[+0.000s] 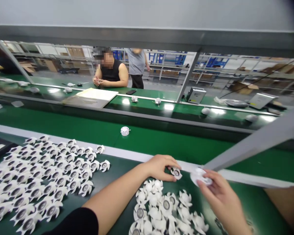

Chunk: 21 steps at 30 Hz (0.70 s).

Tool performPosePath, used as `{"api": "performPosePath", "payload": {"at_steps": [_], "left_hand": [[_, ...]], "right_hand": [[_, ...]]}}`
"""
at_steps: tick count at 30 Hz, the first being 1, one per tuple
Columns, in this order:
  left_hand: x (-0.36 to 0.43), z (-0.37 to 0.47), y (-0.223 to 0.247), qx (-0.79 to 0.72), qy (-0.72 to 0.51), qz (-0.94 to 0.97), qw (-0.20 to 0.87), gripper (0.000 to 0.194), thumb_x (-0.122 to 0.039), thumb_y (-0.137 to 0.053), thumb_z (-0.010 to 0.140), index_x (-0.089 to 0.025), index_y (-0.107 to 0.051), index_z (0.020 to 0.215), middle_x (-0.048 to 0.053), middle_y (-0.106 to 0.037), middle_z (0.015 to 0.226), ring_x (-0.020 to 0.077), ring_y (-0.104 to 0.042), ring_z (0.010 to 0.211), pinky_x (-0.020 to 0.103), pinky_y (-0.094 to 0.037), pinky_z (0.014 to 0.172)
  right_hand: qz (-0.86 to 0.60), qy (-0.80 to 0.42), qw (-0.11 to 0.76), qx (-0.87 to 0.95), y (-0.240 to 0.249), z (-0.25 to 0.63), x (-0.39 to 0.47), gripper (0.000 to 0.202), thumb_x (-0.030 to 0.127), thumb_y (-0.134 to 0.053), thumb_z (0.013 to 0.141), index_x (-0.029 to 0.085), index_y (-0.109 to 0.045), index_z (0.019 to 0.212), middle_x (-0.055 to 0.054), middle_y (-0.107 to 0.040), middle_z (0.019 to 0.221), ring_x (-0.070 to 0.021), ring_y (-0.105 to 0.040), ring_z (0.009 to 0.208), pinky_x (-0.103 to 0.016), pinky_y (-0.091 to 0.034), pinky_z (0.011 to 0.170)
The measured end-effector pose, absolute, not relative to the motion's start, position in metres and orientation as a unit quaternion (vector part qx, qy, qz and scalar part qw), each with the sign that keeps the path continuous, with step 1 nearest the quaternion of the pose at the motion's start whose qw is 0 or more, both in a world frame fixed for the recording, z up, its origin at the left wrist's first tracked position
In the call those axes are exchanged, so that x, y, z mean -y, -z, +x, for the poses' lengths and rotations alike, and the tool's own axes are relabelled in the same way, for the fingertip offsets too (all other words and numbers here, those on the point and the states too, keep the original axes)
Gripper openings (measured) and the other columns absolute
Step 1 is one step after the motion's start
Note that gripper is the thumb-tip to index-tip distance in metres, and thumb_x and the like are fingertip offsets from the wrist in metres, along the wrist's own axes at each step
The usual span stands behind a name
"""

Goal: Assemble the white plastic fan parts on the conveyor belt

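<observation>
My left hand (161, 167) is reaching across the bench, thumb and fingers closed around the edge of a small white fan impeller (176, 173) whose dark-ringed hub faces up. To its right, my right hand (221, 191) grips a round white plastic part (197, 175) between thumb and fingers; its far side is turned away from me. Below both hands lies a heap of white fan impellers (159, 205), some hub-up and others with the smooth dome showing. On the left, several more impellers (49, 171) are spread in rough rows with their dark hubs upward.
A white round unit (124, 131) sits on the green conveyor belt (93, 125) ahead. A slanted grey post (257, 140) rises close to my right hand. Across the line, a co-worker (111, 70) sits holding a part; another person (136, 65) stands behind. A cardboard edge (287, 202) is at the right.
</observation>
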State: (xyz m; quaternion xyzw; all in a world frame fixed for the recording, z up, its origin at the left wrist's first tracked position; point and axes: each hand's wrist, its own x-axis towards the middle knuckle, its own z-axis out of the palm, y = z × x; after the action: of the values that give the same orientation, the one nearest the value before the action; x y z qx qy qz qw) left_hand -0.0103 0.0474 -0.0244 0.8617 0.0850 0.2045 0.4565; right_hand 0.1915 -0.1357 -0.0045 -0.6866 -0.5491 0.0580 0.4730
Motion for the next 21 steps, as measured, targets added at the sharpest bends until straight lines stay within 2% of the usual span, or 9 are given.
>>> {"api": "performPosePath", "payload": {"at_steps": [2,5,7,10,12,18,21], "left_hand": [[-0.048,-0.01,0.021,-0.136,-0.212,0.833,0.492,0.059,-0.044,-0.079,0.072,-0.024,-0.066,0.125,0.005,-0.067,0.12,0.0118,-0.061,0.076,0.025,-0.049,0.076],[-0.048,-0.008,0.019,-0.184,-0.217,0.799,0.529,0.044,-0.044,-0.062,0.088,-0.021,-0.064,0.125,0.006,-0.069,0.114,0.0101,-0.059,0.073,0.023,-0.047,0.07],[-0.047,-0.007,0.019,-0.188,-0.218,0.8,0.526,0.04,-0.043,-0.057,0.091,-0.019,-0.068,0.12,0.006,-0.07,0.108,0.0103,-0.058,0.073,0.022,-0.046,0.067],[-0.044,-0.006,0.019,-0.191,-0.222,0.811,0.506,0.038,-0.048,-0.071,0.079,-0.02,-0.076,0.105,0.004,-0.07,0.096,0.0098,-0.055,0.068,0.021,-0.042,0.061],[-0.043,-0.005,0.021,-0.199,-0.222,0.813,0.5,0.038,-0.05,-0.074,0.076,-0.021,-0.078,0.101,0.003,-0.069,0.091,0.0098,-0.054,0.067,0.021,-0.039,0.058],[-0.045,0.003,0.027,-0.276,-0.151,0.768,0.557,0.042,-0.053,-0.078,0.07,-0.024,-0.079,0.101,0.001,-0.07,0.088,0.0113,-0.055,0.067,0.022,-0.038,0.058],[-0.047,0.002,0.028,-0.292,-0.156,0.758,0.561,0.049,-0.054,-0.079,0.068,-0.024,-0.076,0.106,0.001,-0.071,0.094,0.0102,-0.053,0.066,0.022,-0.04,0.06]], "right_hand": [[-0.667,-0.062,0.448,0.592,0.006,0.176,0.122,0.021,0.041,-0.067,0.085,0.023,-0.065,0.095,-0.011,-0.068,0.112,-0.0277,-0.068,0.102,-0.038,-0.061,0.08],[-0.636,-0.031,0.398,0.66,0.004,0.163,0.107,0.018,0.037,-0.065,0.087,0.024,-0.069,0.099,-0.011,-0.069,0.116,-0.0284,-0.068,0.105,-0.044,-0.059,0.088],[-0.617,-0.003,0.363,0.699,0.005,0.159,0.104,0.016,0.034,-0.062,0.089,0.026,-0.072,0.1,-0.01,-0.068,0.12,-0.0289,-0.068,0.106,-0.045,-0.059,0.089],[-0.603,0.028,0.32,0.73,0.016,0.159,0.103,0.019,0.032,-0.059,0.091,0.028,-0.074,0.1,-0.01,-0.069,0.119,-0.0286,-0.07,0.103,-0.042,-0.061,0.086],[-0.601,0.043,0.318,0.732,0.025,0.162,0.101,0.02,0.032,-0.057,0.091,0.028,-0.075,0.098,-0.009,-0.071,0.116,-0.0281,-0.072,0.099,-0.039,-0.063,0.083],[-0.609,0.054,0.303,0.731,0.034,0.165,0.089,0.024,0.036,-0.055,0.091,0.029,-0.078,0.088,-0.008,-0.075,0.107,-0.0272,-0.075,0.085,-0.033,-0.064,0.068],[-0.606,0.044,0.301,0.735,0.026,0.167,0.085,0.024,0.036,-0.055,0.089,0.029,-0.078,0.086,-0.008,-0.075,0.104,-0.0271,-0.075,0.082,-0.032,-0.064,0.065]]}}
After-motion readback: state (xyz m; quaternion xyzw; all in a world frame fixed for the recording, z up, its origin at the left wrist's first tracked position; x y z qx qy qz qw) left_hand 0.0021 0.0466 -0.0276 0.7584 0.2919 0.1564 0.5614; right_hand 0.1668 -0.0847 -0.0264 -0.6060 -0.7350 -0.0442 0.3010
